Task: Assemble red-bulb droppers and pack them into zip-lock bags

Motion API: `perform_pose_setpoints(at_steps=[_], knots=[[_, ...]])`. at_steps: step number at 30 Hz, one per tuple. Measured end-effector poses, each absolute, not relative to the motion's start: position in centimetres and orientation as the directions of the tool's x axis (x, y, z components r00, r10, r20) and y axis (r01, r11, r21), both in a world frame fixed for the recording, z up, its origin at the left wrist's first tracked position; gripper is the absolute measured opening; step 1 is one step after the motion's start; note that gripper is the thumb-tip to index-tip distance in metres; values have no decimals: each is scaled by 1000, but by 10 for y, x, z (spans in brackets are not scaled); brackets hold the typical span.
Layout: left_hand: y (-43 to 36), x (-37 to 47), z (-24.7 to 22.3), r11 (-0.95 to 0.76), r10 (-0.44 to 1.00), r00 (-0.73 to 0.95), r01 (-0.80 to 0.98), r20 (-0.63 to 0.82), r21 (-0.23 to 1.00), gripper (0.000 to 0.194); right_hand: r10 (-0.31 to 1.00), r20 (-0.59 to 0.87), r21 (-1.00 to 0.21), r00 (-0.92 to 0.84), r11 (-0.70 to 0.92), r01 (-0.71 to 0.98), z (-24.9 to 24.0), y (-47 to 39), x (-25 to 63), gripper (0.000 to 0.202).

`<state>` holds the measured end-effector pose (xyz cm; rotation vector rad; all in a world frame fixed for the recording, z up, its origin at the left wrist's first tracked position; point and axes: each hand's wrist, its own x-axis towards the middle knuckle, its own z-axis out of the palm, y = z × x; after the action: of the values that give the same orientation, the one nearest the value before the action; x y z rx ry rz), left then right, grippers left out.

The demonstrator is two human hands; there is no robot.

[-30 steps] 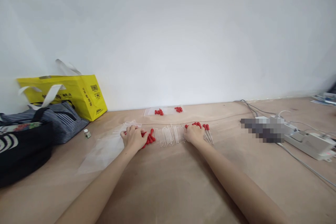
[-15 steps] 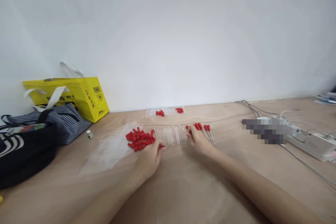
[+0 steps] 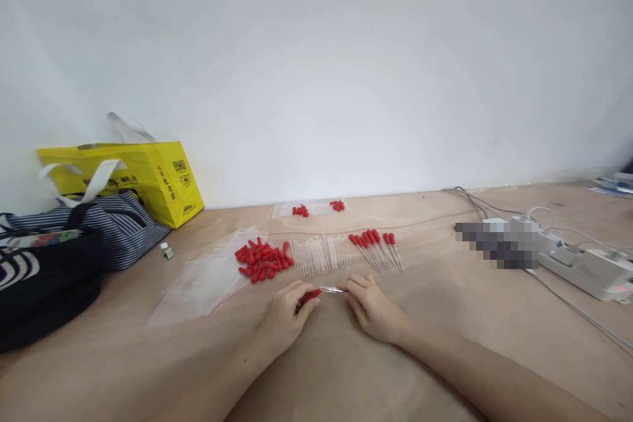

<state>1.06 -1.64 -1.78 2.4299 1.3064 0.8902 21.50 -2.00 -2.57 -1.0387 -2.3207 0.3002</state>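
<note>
A: What are the two hands doing?

B: The left hand (image 3: 287,313) is pinching a red rubber cap (image 3: 310,296) between thumb and fingers, curled closed around it. The right hand (image 3: 374,308) is pinching the other end of a clear glass tube (image 3: 332,289), fingers closed on it. Cap and tube are meeting end to end between the two hands, low over the brown table (image 3: 346,369).

A: What is lying just beyond them?

B: Past the left hand, a heap of loose red caps (image 3: 262,259) is resting beside a clear plastic bag (image 3: 208,280). Straight ahead, a row of bare tubes (image 3: 321,254) is lying side by side. Past the right hand, finished droppers (image 3: 378,247) with red tops are fanning out.

A: And further out?

B: Far left, a yellow bag (image 3: 148,178) is standing behind a striped bag (image 3: 113,227), with a small bottle (image 3: 166,251) nearby. Far right, white power strips (image 3: 586,267) and cables are lying.
</note>
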Motion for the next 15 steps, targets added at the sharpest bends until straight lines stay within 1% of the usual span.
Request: perform_pose_setpoints(at_steps=[5, 9, 11, 15], knots=[[-18, 12, -17, -580, 809, 402, 658, 428, 480, 15, 740, 397, -412, -543, 672, 615, -27, -21, 213, 27], [-19, 14, -14, -595, 800, 387, 614, 459, 519, 18, 723, 442, -401, -531, 689, 604, -29, -21, 212, 24], [-19, 14, -14, -597, 799, 388, 600, 459, 532, 18, 694, 476, -367, -541, 715, 594, -29, -21, 211, 24], [-20, 14, -15, -611, 790, 420, 592, 446, 525, 20, 627, 508, -253, -591, 764, 593, -29, -19, 212, 23]])
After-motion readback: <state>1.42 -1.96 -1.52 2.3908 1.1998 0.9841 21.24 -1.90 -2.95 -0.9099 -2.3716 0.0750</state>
